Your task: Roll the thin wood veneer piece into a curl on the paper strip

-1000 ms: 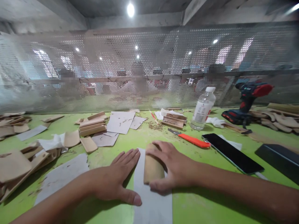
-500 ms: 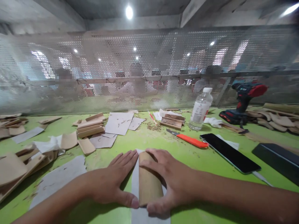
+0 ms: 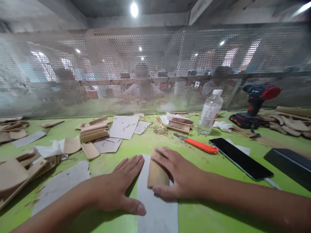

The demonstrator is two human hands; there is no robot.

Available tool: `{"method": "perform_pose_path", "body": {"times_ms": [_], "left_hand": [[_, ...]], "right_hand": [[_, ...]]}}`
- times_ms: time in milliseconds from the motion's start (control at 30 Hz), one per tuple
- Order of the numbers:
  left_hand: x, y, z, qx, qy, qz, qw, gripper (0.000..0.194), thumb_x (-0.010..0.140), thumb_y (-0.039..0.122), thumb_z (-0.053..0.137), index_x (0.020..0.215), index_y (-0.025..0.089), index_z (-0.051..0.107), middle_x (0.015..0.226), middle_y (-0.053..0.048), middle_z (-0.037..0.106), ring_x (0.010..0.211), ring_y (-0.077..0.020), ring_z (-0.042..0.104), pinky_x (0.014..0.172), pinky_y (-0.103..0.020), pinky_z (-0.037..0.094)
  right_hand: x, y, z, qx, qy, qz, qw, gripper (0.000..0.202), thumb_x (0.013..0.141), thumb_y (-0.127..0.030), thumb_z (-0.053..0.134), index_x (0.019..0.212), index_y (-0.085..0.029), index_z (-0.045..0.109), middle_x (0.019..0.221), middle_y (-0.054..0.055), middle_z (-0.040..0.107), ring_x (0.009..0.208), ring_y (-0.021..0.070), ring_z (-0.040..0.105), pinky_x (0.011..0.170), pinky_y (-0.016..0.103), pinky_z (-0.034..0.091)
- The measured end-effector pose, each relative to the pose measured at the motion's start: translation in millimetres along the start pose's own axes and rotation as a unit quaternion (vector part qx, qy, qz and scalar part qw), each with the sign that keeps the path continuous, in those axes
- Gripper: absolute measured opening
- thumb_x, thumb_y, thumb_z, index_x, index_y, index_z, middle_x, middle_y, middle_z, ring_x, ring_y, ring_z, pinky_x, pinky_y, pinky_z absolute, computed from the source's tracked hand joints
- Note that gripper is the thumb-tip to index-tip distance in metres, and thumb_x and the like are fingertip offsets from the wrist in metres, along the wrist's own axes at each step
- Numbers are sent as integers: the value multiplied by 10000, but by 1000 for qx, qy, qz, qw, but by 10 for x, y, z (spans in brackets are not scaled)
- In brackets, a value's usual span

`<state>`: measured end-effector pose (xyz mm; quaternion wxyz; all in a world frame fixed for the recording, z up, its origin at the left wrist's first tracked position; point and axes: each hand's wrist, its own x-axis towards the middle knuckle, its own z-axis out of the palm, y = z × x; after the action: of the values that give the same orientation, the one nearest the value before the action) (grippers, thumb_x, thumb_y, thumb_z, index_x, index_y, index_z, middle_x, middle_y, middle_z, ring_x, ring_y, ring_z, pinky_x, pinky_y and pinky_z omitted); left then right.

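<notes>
A curved piece of bamboo lies with its rounded side up on a pale grey paper strip, which looks like sandpaper. My right hand grips the bamboo from the right, fingers over its far end and thumb at the near edge. Flat on the green table, my left hand has its fingers stretched out and rests along the strip's left edge, thumb tip on the paper. The strip's far right part is hidden under the bamboo and my right hand.
An orange utility knife, a phone, a water bottle and a cordless drill are on the right. Cut bamboo pieces and grey sheets lie on the left. A perforated metal screen closes off the back.
My right hand and the bamboo piece have slid away from me along the paper strip, baring its near part. My left hand has stayed in place.
</notes>
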<state>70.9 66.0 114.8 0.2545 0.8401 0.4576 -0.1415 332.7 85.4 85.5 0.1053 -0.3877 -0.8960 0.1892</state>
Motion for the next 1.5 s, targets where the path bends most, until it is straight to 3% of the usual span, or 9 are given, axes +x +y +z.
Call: {"method": "perform_pose_path", "body": {"times_ms": [133,300,467,567,733,1500], "left_hand": [[-6,11,-8,-1,-7,-10,1000,1309,817,922,553,1654,147,-90,1669,-109,-188,1561,-334,-124,1264,-517,76],[0,7,-5,0,2,-3,1000,1307,830,910,555,1650,129,-96,1672,-106,-185,1562,-337,-118,1265,-524,82],[1,8,8,-5,0,-14,1000,1303,825,919,548,1656,141,-83,1677,-105,-170,1561,-343,-110,1263,-530,81],[8,9,17,0,-6,-40,999,1286,852,896,546,1645,143,-131,1675,-94,-212,1558,-341,-137,1266,-513,81],[17,2,16,1,-6,-25,1000,1277,853,900,536,1650,148,-121,1680,-89,-203,1559,-339,-141,1267,-505,66],[5,1,29,-8,4,-23,1000,1275,834,932,509,1646,174,-117,1681,-82,-186,1560,-349,-126,1265,-537,78]], "right_hand": [[-25,-18,28,29,-6,-67,997,1054,685,-781,747,1538,-212,501,1636,204,370,1470,448,361,1195,635,310],[-18,-2,24,-9,15,-17,1000,1065,746,-784,688,1545,-111,486,1639,273,337,1491,472,320,1205,663,261],[-23,-12,31,18,11,-99,995,1021,682,-781,756,1489,-185,561,1598,206,443,1436,433,416,1212,620,286],[9,60,48,4,25,-80,996,1035,704,-785,738,1514,-173,537,1611,221,422,1451,449,393,1204,648,275],[27,100,77,-5,37,-65,997,997,762,-744,710,1522,-128,518,1615,246,402,1463,444,383,1204,625,303],[17,96,87,3,29,-66,997,1008,759,-752,713,1524,-128,510,1622,243,381,1471,441,365,1211,613,305]]}}
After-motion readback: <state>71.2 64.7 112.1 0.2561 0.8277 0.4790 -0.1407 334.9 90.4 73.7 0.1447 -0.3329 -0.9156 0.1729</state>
